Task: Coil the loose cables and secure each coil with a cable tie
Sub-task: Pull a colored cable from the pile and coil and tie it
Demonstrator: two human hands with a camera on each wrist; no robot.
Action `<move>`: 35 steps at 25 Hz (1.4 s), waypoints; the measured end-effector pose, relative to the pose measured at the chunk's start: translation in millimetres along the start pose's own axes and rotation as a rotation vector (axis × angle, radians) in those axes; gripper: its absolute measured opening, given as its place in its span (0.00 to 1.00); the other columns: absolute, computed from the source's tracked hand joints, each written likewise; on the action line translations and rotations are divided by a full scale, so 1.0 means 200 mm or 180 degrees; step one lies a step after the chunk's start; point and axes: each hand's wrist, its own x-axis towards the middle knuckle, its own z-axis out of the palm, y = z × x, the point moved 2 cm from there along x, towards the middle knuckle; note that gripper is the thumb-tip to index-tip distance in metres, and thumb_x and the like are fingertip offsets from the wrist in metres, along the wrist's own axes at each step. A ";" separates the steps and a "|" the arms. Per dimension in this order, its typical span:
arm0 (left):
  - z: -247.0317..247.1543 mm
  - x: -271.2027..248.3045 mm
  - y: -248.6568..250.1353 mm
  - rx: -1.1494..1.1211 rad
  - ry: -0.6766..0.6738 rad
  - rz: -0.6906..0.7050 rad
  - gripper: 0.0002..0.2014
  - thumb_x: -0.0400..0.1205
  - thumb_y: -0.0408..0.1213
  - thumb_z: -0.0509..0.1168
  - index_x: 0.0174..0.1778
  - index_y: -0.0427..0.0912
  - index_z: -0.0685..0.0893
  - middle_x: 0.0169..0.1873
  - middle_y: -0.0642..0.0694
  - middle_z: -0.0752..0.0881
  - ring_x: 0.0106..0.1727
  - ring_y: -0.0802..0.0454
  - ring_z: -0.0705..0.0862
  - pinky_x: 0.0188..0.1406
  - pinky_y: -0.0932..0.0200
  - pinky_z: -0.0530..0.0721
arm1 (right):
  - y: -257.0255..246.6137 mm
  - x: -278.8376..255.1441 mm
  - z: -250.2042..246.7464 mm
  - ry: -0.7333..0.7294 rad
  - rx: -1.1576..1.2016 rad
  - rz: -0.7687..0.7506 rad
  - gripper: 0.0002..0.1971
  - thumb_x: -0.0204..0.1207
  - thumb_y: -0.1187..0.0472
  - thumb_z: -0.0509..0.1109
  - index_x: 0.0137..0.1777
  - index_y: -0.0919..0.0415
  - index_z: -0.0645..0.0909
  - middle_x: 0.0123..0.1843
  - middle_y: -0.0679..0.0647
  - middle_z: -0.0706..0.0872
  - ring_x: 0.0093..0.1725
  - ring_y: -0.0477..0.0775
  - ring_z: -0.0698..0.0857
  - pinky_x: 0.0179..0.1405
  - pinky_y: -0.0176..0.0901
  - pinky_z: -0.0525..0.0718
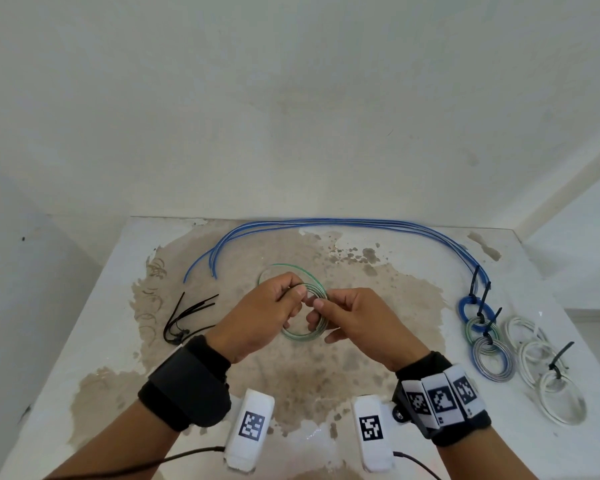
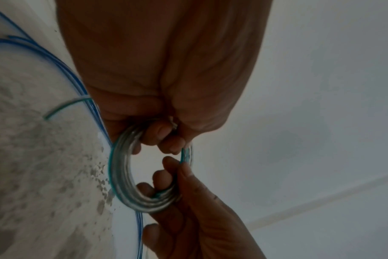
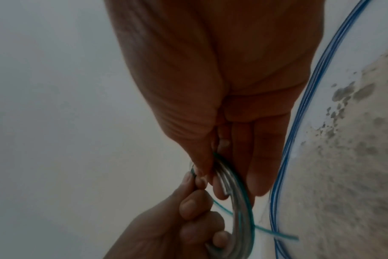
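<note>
Above the table's stained middle [image 1: 291, 382], you're holding the green-striped coil [image 1: 303, 336] between both hands: your left hand [image 1: 257, 318] is pinching its top, your right hand [image 1: 357, 323] is gripping its side, fingers curled through. You're likely winding the last loose turn [image 1: 284, 268]. Next you're needing a black cable tie [image 1: 187, 315] from the left pile. Blue cables [image 1: 343, 222] are waiting behind; tied coils [image 1: 492, 356] are sitting right.

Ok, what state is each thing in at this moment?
Green coil: held by both hands, no tie visible.
Left hand: grips coil.
Right hand: pinches coil.
Blue cables: loose, uncoiled.
Ties: unused, piled.
Finished coils: tied, set aside.
</note>
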 end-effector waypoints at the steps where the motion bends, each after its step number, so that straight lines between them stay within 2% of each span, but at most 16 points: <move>1: 0.01 0.00 0.00 -0.0047 0.0014 -0.0032 0.11 0.91 0.38 0.58 0.46 0.40 0.82 0.26 0.57 0.77 0.31 0.59 0.75 0.38 0.61 0.79 | 0.00 0.00 0.00 0.0032 -0.0057 -0.0018 0.10 0.86 0.56 0.69 0.57 0.58 0.92 0.44 0.55 0.94 0.42 0.48 0.91 0.42 0.43 0.90; 3: 0.02 0.00 0.00 0.0105 0.0163 -0.0066 0.11 0.89 0.41 0.61 0.47 0.42 0.85 0.30 0.56 0.84 0.32 0.60 0.79 0.41 0.62 0.79 | 0.01 -0.01 -0.02 0.0106 -0.0104 -0.0023 0.11 0.86 0.56 0.70 0.52 0.59 0.92 0.42 0.55 0.94 0.40 0.48 0.90 0.41 0.44 0.90; 5: 0.00 -0.01 0.01 0.0910 0.0602 -0.0060 0.09 0.85 0.51 0.66 0.45 0.52 0.85 0.35 0.58 0.88 0.36 0.66 0.82 0.40 0.68 0.76 | 0.02 -0.01 -0.04 0.0135 -0.0186 0.0008 0.11 0.86 0.55 0.70 0.48 0.60 0.92 0.41 0.56 0.94 0.40 0.49 0.90 0.41 0.45 0.90; 7: -0.03 -0.03 0.02 0.1473 0.1152 -0.0065 0.15 0.77 0.60 0.72 0.49 0.54 0.81 0.43 0.59 0.83 0.45 0.64 0.81 0.42 0.66 0.75 | 0.02 -0.02 -0.07 0.0113 -0.0294 0.0041 0.12 0.86 0.55 0.70 0.49 0.60 0.92 0.42 0.56 0.94 0.41 0.51 0.91 0.40 0.44 0.90; 8: -0.05 -0.02 0.02 0.1532 0.1225 0.0110 0.20 0.74 0.60 0.75 0.55 0.55 0.78 0.49 0.60 0.80 0.50 0.63 0.78 0.48 0.64 0.75 | 0.02 -0.03 -0.08 0.0085 -0.0336 0.0062 0.11 0.86 0.55 0.70 0.50 0.59 0.92 0.42 0.55 0.94 0.42 0.51 0.91 0.40 0.42 0.90; 10: -0.07 0.00 0.04 0.1735 0.0881 0.0651 0.26 0.75 0.57 0.75 0.68 0.63 0.77 0.62 0.62 0.77 0.63 0.64 0.72 0.62 0.63 0.70 | 0.01 -0.04 -0.09 0.0005 -0.0385 0.0077 0.10 0.86 0.55 0.70 0.52 0.58 0.91 0.43 0.54 0.94 0.43 0.51 0.92 0.39 0.39 0.89; 11: -0.07 0.00 0.06 0.1886 0.0667 0.0910 0.24 0.77 0.56 0.74 0.69 0.64 0.80 0.65 0.64 0.79 0.66 0.67 0.71 0.67 0.63 0.70 | 0.00 -0.05 -0.10 -0.0014 -0.0381 0.0067 0.10 0.86 0.55 0.70 0.53 0.58 0.91 0.43 0.54 0.94 0.43 0.51 0.92 0.39 0.39 0.89; 13: -0.07 0.02 0.08 0.1720 0.0541 0.1026 0.13 0.79 0.53 0.74 0.59 0.61 0.90 0.55 0.67 0.89 0.59 0.74 0.81 0.62 0.71 0.76 | -0.01 -0.05 -0.10 0.0035 -0.0299 0.0050 0.10 0.86 0.55 0.70 0.53 0.59 0.92 0.43 0.56 0.94 0.42 0.51 0.91 0.38 0.40 0.89; 15: -0.07 0.03 0.07 0.1071 0.0543 0.0751 0.08 0.76 0.49 0.77 0.51 0.57 0.94 0.43 0.66 0.92 0.48 0.74 0.88 0.52 0.77 0.78 | -0.01 -0.04 -0.11 0.0108 -0.0157 0.0065 0.10 0.85 0.56 0.71 0.53 0.60 0.92 0.43 0.57 0.94 0.41 0.51 0.91 0.38 0.41 0.89; 16: -0.07 0.03 0.05 0.0824 0.0532 0.0610 0.09 0.75 0.48 0.79 0.50 0.56 0.95 0.41 0.64 0.93 0.46 0.71 0.89 0.49 0.76 0.80 | -0.01 -0.04 -0.12 0.0113 -0.0111 0.0072 0.10 0.85 0.56 0.71 0.53 0.60 0.92 0.43 0.57 0.94 0.41 0.51 0.91 0.38 0.42 0.89; 19: -0.06 0.04 0.01 0.0058 0.0313 0.0090 0.13 0.72 0.48 0.80 0.50 0.49 0.95 0.38 0.50 0.94 0.44 0.54 0.93 0.48 0.58 0.89 | -0.01 -0.03 -0.11 0.0017 -0.0016 0.0109 0.10 0.85 0.56 0.71 0.54 0.60 0.92 0.43 0.57 0.94 0.41 0.50 0.90 0.38 0.41 0.89; 21: -0.07 0.04 0.00 -0.0361 0.0151 -0.0256 0.15 0.71 0.47 0.80 0.49 0.45 0.94 0.40 0.43 0.94 0.47 0.46 0.93 0.49 0.55 0.91 | -0.01 -0.03 -0.11 -0.0091 0.0060 0.0155 0.10 0.85 0.55 0.71 0.56 0.59 0.92 0.44 0.57 0.94 0.42 0.49 0.90 0.40 0.42 0.89; 24: -0.09 0.02 -0.01 -0.0751 -0.0337 -0.0645 0.16 0.71 0.48 0.78 0.50 0.42 0.93 0.44 0.41 0.93 0.50 0.48 0.92 0.51 0.55 0.89 | 0.00 -0.03 -0.10 -0.0263 0.0352 0.0294 0.13 0.85 0.53 0.70 0.58 0.60 0.91 0.46 0.58 0.94 0.43 0.50 0.90 0.41 0.41 0.89; 26: -0.10 0.02 -0.03 -0.0815 -0.0553 -0.0726 0.16 0.73 0.46 0.77 0.53 0.41 0.92 0.45 0.42 0.93 0.50 0.50 0.91 0.54 0.53 0.89 | 0.01 -0.02 -0.10 -0.0359 0.0538 0.0405 0.15 0.83 0.51 0.70 0.58 0.61 0.91 0.46 0.58 0.93 0.43 0.51 0.90 0.40 0.40 0.89; 30: -0.10 0.03 -0.04 -0.0894 -0.0608 -0.0776 0.14 0.74 0.43 0.76 0.52 0.39 0.92 0.44 0.43 0.92 0.48 0.52 0.91 0.53 0.56 0.88 | 0.02 -0.02 -0.09 -0.0494 0.0689 0.0544 0.17 0.79 0.48 0.71 0.58 0.60 0.91 0.47 0.58 0.93 0.46 0.52 0.91 0.38 0.39 0.88; 35: -0.06 0.04 -0.04 -0.0965 -0.0710 -0.0880 0.15 0.79 0.43 0.74 0.57 0.39 0.90 0.51 0.39 0.93 0.52 0.51 0.91 0.49 0.59 0.89 | 0.02 0.00 -0.11 -0.0357 0.0636 0.0550 0.15 0.84 0.53 0.69 0.60 0.61 0.90 0.46 0.56 0.93 0.46 0.51 0.92 0.37 0.38 0.88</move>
